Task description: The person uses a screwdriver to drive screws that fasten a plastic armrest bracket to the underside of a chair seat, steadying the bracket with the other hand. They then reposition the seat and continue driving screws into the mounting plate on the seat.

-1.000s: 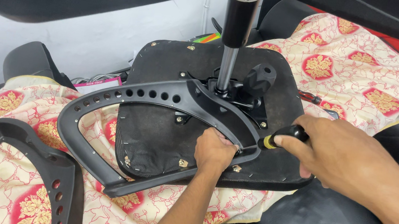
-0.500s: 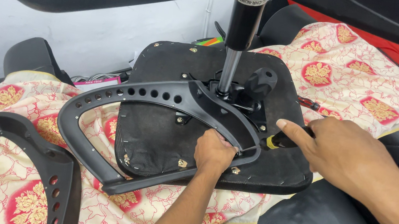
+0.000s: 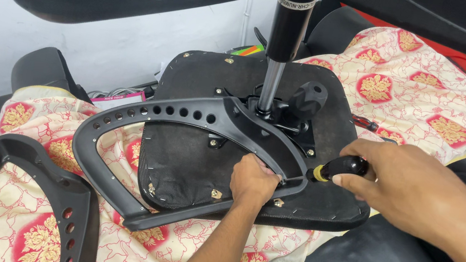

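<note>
Clamping the screwdriver (image 3: 339,166), the right grip (image 3: 405,186) sits beside the left grip (image 3: 253,181), closed on the armrest (image 3: 185,118).

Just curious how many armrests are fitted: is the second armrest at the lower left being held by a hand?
No, the second armrest lies untouched on the patterned cloth, apart from both hands.

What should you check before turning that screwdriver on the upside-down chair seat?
1. Right hand grips the screwdriver handle firmly: ok.
2. Screwdriver tip sits in a screw: cannot tell, the left hand hides it.
3. Left hand steadies the black armrest frame against the seat underside: ok.
4. Left fingers out of the tip's way: not ok, they are right beside it.
5. Seat rests flat on the patterned cloth: ok.
</note>
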